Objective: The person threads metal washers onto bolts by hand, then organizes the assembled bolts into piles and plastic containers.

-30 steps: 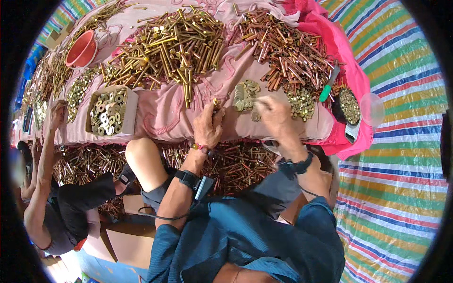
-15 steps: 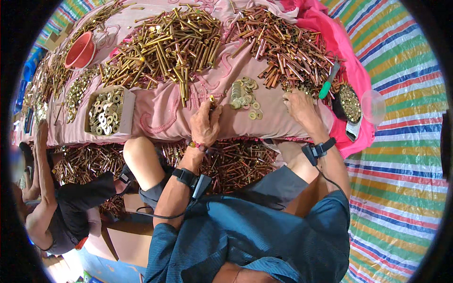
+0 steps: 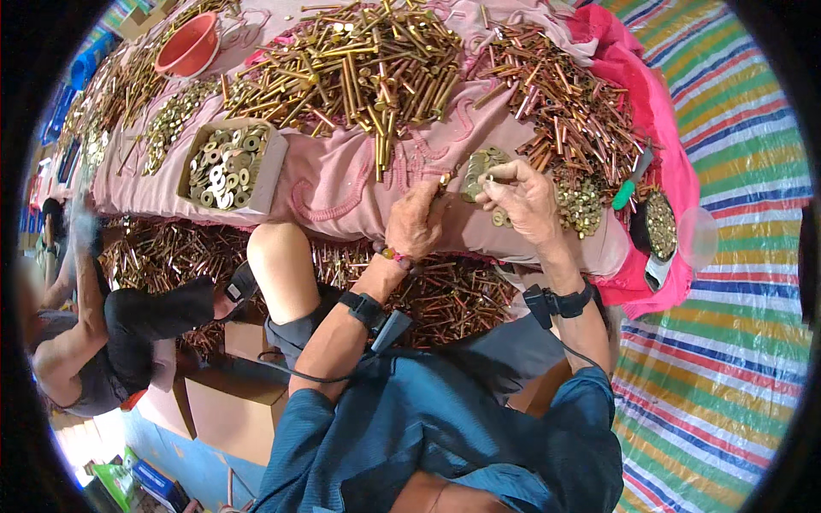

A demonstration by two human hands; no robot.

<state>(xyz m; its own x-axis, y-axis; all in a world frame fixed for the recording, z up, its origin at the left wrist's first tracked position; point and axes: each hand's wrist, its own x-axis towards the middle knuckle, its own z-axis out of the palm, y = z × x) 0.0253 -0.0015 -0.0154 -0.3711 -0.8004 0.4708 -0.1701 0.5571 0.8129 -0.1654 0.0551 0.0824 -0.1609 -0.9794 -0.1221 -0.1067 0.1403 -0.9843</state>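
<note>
My left hand (image 3: 416, 221) is closed round a brass-coloured bolt (image 3: 444, 179); only its end shows above the fingers. Thumb and forefinger of my right hand (image 3: 526, 203) pinch a small shiny nut (image 3: 487, 178), a short way to the right of the left hand. Flat washers (image 3: 475, 164) lie in an overlapping group on the pink cloth just beyond the right fingertips, partly covered by them. Beside the right wrist spreads a heap of small nuts (image 3: 579, 209).
Long brass-coloured bolts (image 3: 359, 68) and copper-toned sleeves (image 3: 560, 103) are heaped across the cloth (image 3: 316, 162). A washer-filled carton (image 3: 267, 175), a red bowl (image 3: 186, 47), a green-handled tool (image 3: 625, 193) and a black nut container (image 3: 640, 227) stand around. Another person (image 3: 77, 333) sits at left.
My right hand has come off the nut heap and moved left toward the left hand, now with a nut in its pinch. My left hand keeps its grip. The whole view has shifted.
</note>
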